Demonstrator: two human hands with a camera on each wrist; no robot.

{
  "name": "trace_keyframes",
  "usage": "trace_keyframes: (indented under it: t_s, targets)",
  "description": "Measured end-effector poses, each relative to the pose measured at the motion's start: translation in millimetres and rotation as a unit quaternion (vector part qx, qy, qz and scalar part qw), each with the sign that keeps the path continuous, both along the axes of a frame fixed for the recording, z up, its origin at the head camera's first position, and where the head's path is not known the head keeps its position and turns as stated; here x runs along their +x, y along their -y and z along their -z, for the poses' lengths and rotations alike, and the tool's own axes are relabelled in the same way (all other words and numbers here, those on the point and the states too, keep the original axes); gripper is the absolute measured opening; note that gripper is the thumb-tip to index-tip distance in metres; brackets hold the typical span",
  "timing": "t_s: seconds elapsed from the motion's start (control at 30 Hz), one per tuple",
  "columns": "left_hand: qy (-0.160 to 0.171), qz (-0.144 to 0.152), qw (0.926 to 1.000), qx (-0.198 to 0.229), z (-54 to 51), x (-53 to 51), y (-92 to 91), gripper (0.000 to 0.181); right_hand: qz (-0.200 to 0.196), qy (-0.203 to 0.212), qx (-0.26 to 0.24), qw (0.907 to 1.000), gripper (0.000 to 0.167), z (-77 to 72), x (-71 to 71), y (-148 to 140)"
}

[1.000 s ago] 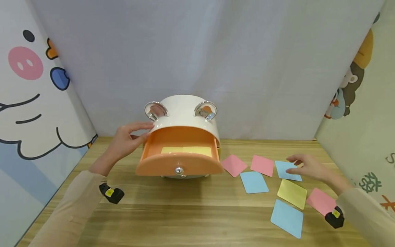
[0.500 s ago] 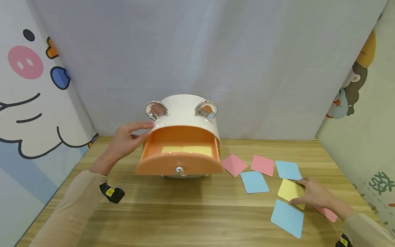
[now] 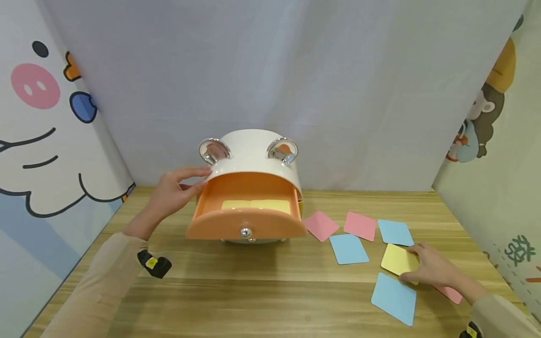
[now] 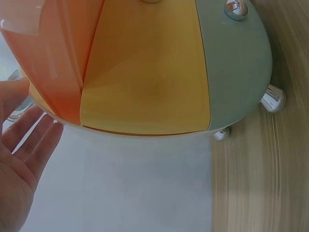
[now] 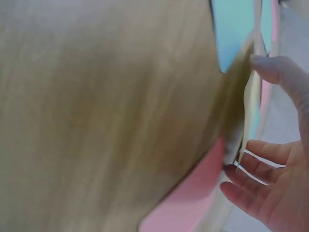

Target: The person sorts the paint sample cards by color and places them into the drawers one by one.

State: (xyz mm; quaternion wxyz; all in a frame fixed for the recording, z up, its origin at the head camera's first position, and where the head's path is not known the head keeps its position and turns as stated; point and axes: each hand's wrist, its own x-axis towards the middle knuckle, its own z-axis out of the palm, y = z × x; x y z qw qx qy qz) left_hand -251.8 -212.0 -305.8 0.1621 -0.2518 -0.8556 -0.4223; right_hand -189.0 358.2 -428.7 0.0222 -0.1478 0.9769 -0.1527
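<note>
A white drawer cabinet (image 3: 249,152) with two shiny, ear-like loops stands on the wooden table. Its orange top drawer (image 3: 220,224) is pulled out, with yellow cards (image 3: 266,205) inside. My left hand (image 3: 171,192) rests against the cabinet's upper left side, fingers fairly straight, thumb near the drawer's edge. At the right, my right hand (image 3: 433,266) pinches a yellow card (image 3: 396,258) by opposite edges; in the right wrist view the yellow card (image 5: 249,104) bows slightly between thumb and fingers. Under that hand, a pink card (image 3: 450,294) is partly hidden.
Blue cards lie around the yellow one: one behind (image 3: 395,232), one in front (image 3: 394,298), another to the left (image 3: 348,249). Two pink cards (image 3: 359,226) lie nearer the cabinet. Below the orange drawer are a yellow drawer (image 4: 145,72) and a grey-green one (image 4: 236,67), both closed.
My right hand has moved from over the rear blue card toward me and down onto the yellow card, which it now pinches. The left hand and the cabinet have stayed put.
</note>
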Motion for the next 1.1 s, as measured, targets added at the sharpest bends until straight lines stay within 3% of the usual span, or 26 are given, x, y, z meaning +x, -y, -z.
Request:
trace_keyframes:
  t_s: [0.2, 0.37, 0.87, 1.1]
  targets:
    - [-0.005, 0.001, 1.0, -0.004, 0.5, -1.1, -0.1, 0.026, -0.003, 0.023, -0.013, 0.9996, 0.074, -16.8, -2.5, -4]
    - [-0.004, 0.003, 1.0, 0.001, -0.5, -0.4, -0.8, 0.026, -0.005, 0.018, -0.027, 0.9995, 0.074, -35.2, -6.9, -1]
    - [0.003, 0.008, 0.9999, 0.011, -2.3, 2.5, -1.4, 0.027, -0.072, -0.055, 0.001, 0.9959, 0.07, -113.9, -34.2, 34]
    - [0.009, 0.003, 0.9999, 0.012, -2.7, 2.5, -2.0, 0.027, -0.112, -0.079, 0.015, 0.9904, 0.068, -155.0, -44.4, 66]
